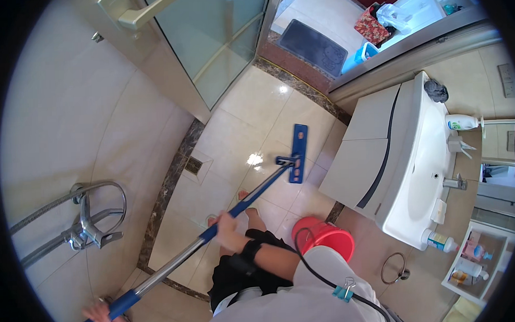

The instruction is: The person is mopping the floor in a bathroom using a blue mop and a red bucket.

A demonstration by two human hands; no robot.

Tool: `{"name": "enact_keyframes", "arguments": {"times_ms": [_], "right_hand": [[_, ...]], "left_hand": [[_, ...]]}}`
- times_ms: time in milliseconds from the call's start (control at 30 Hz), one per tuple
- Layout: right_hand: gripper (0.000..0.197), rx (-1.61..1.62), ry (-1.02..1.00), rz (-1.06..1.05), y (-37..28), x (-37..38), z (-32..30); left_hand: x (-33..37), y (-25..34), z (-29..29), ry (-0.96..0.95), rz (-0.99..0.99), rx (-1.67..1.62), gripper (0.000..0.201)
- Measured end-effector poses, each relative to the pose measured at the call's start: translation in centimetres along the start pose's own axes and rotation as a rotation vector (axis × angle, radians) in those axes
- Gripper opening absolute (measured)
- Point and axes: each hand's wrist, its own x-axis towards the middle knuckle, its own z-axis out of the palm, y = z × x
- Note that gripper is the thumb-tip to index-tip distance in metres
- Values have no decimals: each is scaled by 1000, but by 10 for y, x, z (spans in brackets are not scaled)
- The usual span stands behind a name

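A flat mop with a blue head and a blue and silver pole slants across the view. Its head lies flat on the tiled floor, near the vanity cabinet. My left hand is closed round the blue grip at the pole's upper end, at the lower left. Farther down the pole, my right hand wraps round the blue section, with a black band on that wrist. The underside of the mop head is hidden.
A red bucket stands right of my legs, by the vanity cabinet and white sink. At the upper left a frosted glass door stands ajar. Beyond the stone threshold lies a grey mat. A shower mixer juts from the left wall.
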Motion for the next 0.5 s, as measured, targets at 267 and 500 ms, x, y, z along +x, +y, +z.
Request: {"name": "enact_keyframes", "arguments": {"times_ms": [267,500], "right_hand": [[13,38,-206,215,35,-49,17],[17,-151,-133,-294,-66,37,-42]], "left_hand": [[-1,50,-54,-124,173,-71,15],[-34,-88,-15,198,-86,133,17]]}}
